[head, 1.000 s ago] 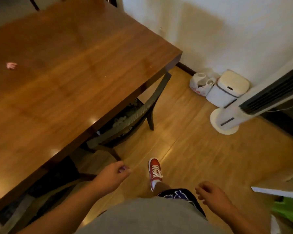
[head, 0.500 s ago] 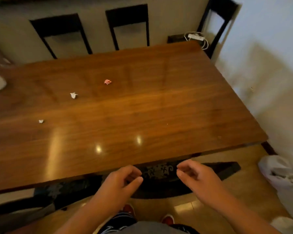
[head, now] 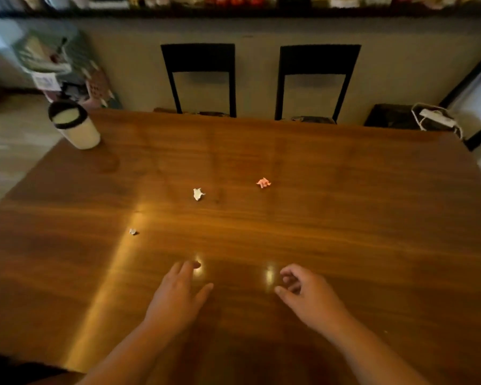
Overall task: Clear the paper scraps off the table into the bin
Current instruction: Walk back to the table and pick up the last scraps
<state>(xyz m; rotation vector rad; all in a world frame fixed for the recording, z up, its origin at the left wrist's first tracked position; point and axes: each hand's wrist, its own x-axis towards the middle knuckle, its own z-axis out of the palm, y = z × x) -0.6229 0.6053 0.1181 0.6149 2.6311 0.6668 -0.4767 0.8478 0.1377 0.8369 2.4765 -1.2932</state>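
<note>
Three paper scraps lie on the brown wooden table [head: 345, 218]: a pink crumpled one [head: 263, 183] near the middle, a white one [head: 197, 194] left of it, and a tiny white one [head: 133, 231] nearer and further left. My left hand [head: 178, 295] hovers over the near part of the table, fingers apart and holding nothing, well short of the scraps. My right hand [head: 308, 295] is beside it, fingers loosely curled and apart, also holding nothing. The bin is out of view.
A white cup with a black rim [head: 74, 125] stands at the table's far left corner. Two black chairs [head: 203, 79] [head: 317, 79] are tucked in at the far side. A power strip with cable [head: 436, 119] lies on a seat at the far right.
My view swung from the floor and bin back to the table. Both hands moved forward from below the table's edge to over its near surface.
</note>
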